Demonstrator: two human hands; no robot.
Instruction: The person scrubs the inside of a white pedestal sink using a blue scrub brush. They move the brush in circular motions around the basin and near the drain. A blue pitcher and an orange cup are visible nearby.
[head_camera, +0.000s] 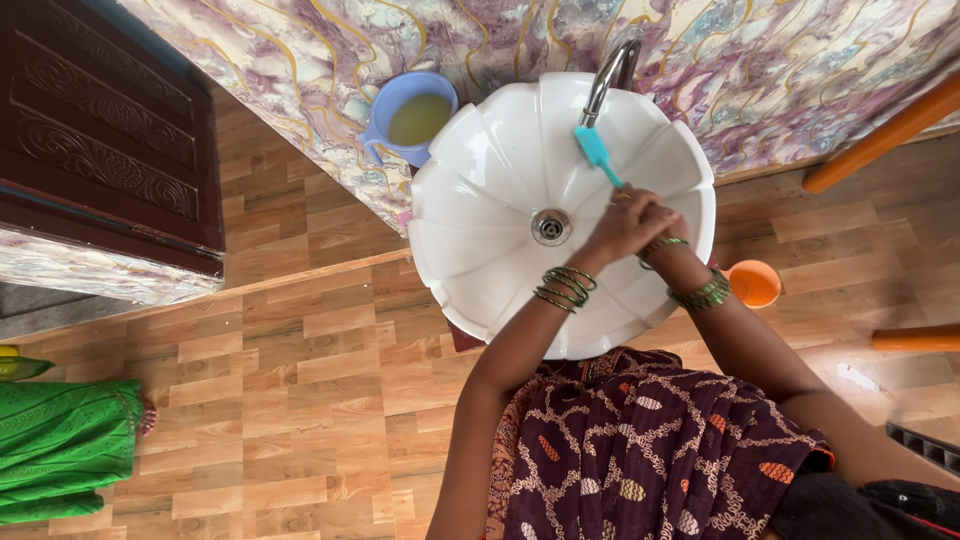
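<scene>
Brush (596, 152) angles up-left toward tap (610, 75), gripped by both hands (632, 225)

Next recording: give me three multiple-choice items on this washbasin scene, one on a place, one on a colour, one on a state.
1. Where is the blue mug?
A. left of the tap
B. inside the basin
C. on the floor

2. What colour is the brush head?
A. red
B. turquoise
C. black

3. How are the hands?
A. apart at the rim
B. together over the basin
C. on the tap

Key: 1 A, it sits beside the basin. 2 B, it shows turquoise against white. 3 B, the left hand covers the right hand.
</scene>
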